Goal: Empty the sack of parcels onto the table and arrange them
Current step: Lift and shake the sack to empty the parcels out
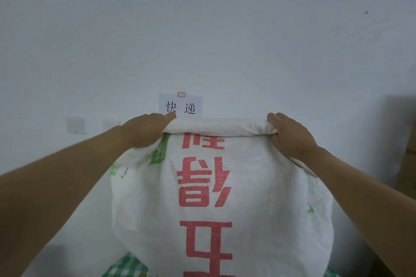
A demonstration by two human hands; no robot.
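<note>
1. Clearly, both the left hand and the right hand curl their fingers around the bunched upper edge of the sack, held raised before the wall.
2. That rolled weave could slide free if either grip loosens.
3. Parcels stay hidden; tumbling out together, some might miss the unseen table.

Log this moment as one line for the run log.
stage: lifting sack | left hand: grips rolled sack edge | right hand: grips rolled sack edge | sack: held up, print upside down | parcels: none visible | behind: wall sign
</note>
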